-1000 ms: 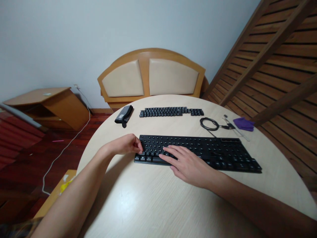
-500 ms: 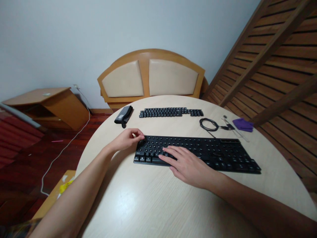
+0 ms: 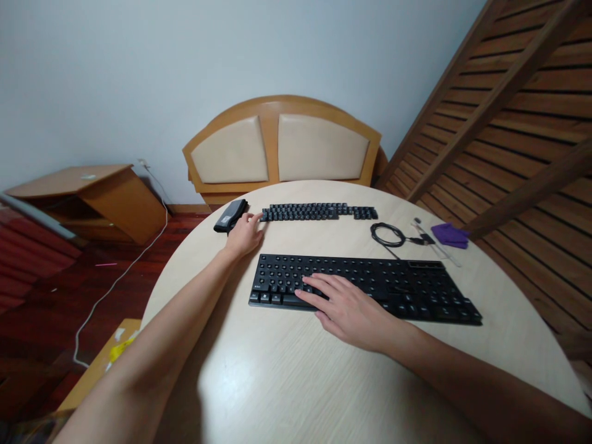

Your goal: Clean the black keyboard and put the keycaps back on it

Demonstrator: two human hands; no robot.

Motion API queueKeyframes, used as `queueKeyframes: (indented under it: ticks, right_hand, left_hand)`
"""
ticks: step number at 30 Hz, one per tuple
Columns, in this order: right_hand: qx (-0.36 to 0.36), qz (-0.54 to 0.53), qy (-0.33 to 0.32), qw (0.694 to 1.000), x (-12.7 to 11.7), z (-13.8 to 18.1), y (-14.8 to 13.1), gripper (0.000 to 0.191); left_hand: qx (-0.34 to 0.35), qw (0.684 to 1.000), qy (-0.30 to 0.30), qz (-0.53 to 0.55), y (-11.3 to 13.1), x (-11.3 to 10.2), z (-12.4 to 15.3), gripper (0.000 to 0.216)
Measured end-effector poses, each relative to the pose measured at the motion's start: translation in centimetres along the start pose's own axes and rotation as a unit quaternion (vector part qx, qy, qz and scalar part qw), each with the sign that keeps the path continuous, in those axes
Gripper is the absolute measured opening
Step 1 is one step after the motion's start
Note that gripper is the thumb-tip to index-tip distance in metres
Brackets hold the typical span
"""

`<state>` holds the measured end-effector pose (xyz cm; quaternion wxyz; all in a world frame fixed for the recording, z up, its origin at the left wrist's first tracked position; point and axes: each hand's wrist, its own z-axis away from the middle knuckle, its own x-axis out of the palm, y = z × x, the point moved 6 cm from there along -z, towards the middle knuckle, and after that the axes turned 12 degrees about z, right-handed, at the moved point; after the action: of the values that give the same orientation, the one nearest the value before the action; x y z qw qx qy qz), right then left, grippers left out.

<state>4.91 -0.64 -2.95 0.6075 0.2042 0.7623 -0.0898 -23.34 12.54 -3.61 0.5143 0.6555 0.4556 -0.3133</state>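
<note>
Head view: your half-curled left hand [image 3: 245, 234], hold unclear, is sitting at the left end of loose black plastic keycap rows [image 3: 300, 213], risking scatter if dragging, while your spread, seemingly empty right hand [image 3: 349, 308] is resting on the long black keyboard [image 3: 386, 283].

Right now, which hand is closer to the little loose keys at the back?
Left. The left hand is at the left end of the loose keys; the right hand is on the keyboard, farther from them.
</note>
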Motion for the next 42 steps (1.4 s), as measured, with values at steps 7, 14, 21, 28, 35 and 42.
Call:
queueKeyframes:
  ticks: [7, 14, 21, 28, 35, 42]
  right_hand:
    - [0.0, 0.001, -0.002, 1.0, 0.1, 0.0, 0.0, 0.048]
    - [-0.004, 0.007, -0.001, 1.0, 0.0, 0.0, 0.0, 0.048]
    - [-0.002, -0.007, 0.011, 1.0, -0.2, -0.1, -0.1, 0.048]
    - [0.013, -0.05, 0.025, 0.998, -1.8, 0.9, 2.4, 0.057]
    - [0.049, -0.042, -0.024, 0.998, -0.5, 2.5, 6.4, 0.085]
    - [0.062, -0.06, -0.042, 0.995, 0.7, 2.6, 6.7, 0.082]
  left_hand:
    - [-0.03, 0.997, -0.007, -0.068, 0.2, 1.3, -1.7, 0.048]
    - [-0.029, 0.996, 0.0, -0.081, 0.6, 0.2, -0.1, 0.035]
    - [-0.03, 0.997, -0.038, -0.062, 0.2, -1.7, 3.3, 0.028]
    - [0.038, 0.976, -0.173, 0.125, 2.7, -4.0, 6.7, 0.034]
    - [0.051, 0.928, -0.306, 0.208, 5.1, -4.8, 8.4, 0.033]
    - [0.054, 0.907, -0.361, 0.211, 5.1, -4.2, 9.1, 0.033]
